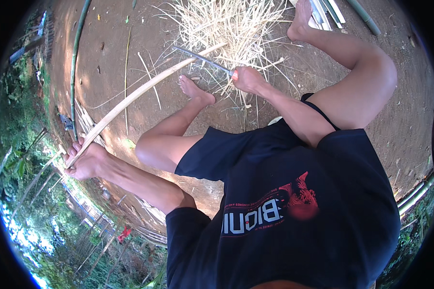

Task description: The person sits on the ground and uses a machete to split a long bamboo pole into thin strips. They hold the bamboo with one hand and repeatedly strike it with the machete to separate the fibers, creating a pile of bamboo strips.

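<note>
"What are the fingers doing?"

"The left hand (88,161) has its fingers curled around the near end of a long pale strip (141,89); how tightly, I can't tell. The right hand (250,79) is clamped on the orange-red handle of a knife (216,65)."

"And the strip?"

"It slants from the left fingers to a spot beyond the right ones. The blade crosses it near its far end; contact I can't make out."

"Farther out?"

"Just past the right fingers, a heap of pale shavings (236,29). Between both hands, a bare left foot (194,89). Beyond the left fingers, a long green pole (74,62) runs away over brown soil (144,29)."
</note>
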`<state>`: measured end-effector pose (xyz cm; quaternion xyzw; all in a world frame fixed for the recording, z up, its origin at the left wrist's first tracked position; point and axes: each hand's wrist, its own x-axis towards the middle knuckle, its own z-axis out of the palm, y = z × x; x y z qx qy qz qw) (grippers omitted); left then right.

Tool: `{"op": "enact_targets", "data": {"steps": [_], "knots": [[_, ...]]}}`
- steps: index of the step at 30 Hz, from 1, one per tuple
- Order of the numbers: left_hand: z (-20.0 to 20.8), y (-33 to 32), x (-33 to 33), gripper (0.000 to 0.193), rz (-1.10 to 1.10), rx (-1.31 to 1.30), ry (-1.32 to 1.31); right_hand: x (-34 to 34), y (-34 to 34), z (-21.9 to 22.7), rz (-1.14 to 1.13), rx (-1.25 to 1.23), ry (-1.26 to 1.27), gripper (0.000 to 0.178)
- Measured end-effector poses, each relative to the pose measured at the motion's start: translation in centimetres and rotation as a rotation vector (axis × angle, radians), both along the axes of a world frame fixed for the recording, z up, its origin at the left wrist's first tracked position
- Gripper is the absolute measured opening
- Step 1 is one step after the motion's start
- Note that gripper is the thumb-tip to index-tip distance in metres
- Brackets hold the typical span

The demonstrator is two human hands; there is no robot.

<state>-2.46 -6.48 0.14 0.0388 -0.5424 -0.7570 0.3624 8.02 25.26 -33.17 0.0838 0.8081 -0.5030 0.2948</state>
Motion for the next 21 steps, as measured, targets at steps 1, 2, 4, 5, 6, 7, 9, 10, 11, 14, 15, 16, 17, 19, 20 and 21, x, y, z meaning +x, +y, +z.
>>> {"op": "enact_targets", "data": {"steps": [1, 2, 4, 5, 6, 7, 9, 10, 11, 14, 15, 16, 17, 19, 20, 21], "knots": [[-0.1, 0.0, 0.2, 0.034, -0.008, -0.008, -0.001, 0.0, 0.5, -0.1, 0.015, 0.014, -0.016, 0.022], [0.1, 0.0, -0.1, 0.032, -0.012, 0.002, -0.001, 0.4, 0.0, -0.1, 0.033, 0.008, 0.053, 0.022], [0.4, -0.4, -0.4, 0.027, -0.006, 0.024, 0.003, 0.8, -1.3, 2.9, 0.086, -0.002, 0.192, 0.022], [0.2, -0.6, -0.4, 0.027, -0.065, 0.009, 0.008, 1.0, -1.7, 1.9, 0.047, -0.009, 0.184, 0.022], [0.2, -0.4, -0.3, 0.027, -0.049, 0.016, -0.002, 1.3, -1.7, 0.8, 0.023, 0.014, 0.117, 0.023], [0.2, 0.1, -0.4, 0.028, -0.038, 0.023, -0.009, 1.3, -1.1, -0.9, -0.007, 0.038, 0.053, 0.023], [0.2, 0.1, -0.5, 0.029, -0.024, 0.029, -0.009, 0.9, 0.7, -2.4, -0.038, 0.075, 0.047, 0.025], [0.4, -0.2, -0.5, 0.030, -0.026, 0.025, -0.005, 0.7, 0.6, -2.4, -0.036, 0.068, 0.031, 0.025], [0.6, -0.5, -0.5, 0.031, -0.027, 0.022, -0.002, 0.5, 0.2, -2.2, -0.033, 0.062, 0.015, 0.025], [0.0, -0.7, -0.2, 0.034, -0.002, 0.024, 0.008, -0.3, -0.3, 2.3, 0.048, 0.046, -0.097, 0.029], [0.1, -1.1, -0.5, 0.035, -0.027, 0.008, 0.009, -0.2, -0.5, 2.2, 0.060, 0.070, -0.005, 0.029], [0.4, -1.4, -0.2, 0.036, -0.051, -0.017, 0.000, 0.6, -1.1, 2.0, 0.073, 0.084, 0.076, 0.029], [0.0, -1.4, -0.2, 0.036, -0.084, 0.034, -0.008, 0.3, -0.7, -0.4, 0.037, 0.035, -0.069, 0.031], [0.8, -0.1, -0.2, 0.036, -0.031, 0.034, -0.029, 0.7, 0.9, -4.7, -0.052, 0.122, -0.142, 0.031], [0.8, 0.4, -0.4, 0.036, -0.025, 0.030, -0.027, 0.4, 1.8, -6.4, -0.062, 0.191, -0.090, 0.031], [0.5, 0.6, -0.2, 0.036, -0.013, 0.027, -0.032, -0.1, 1.8, -5.9, -0.050, 0.194, -0.091, 0.031]]}}
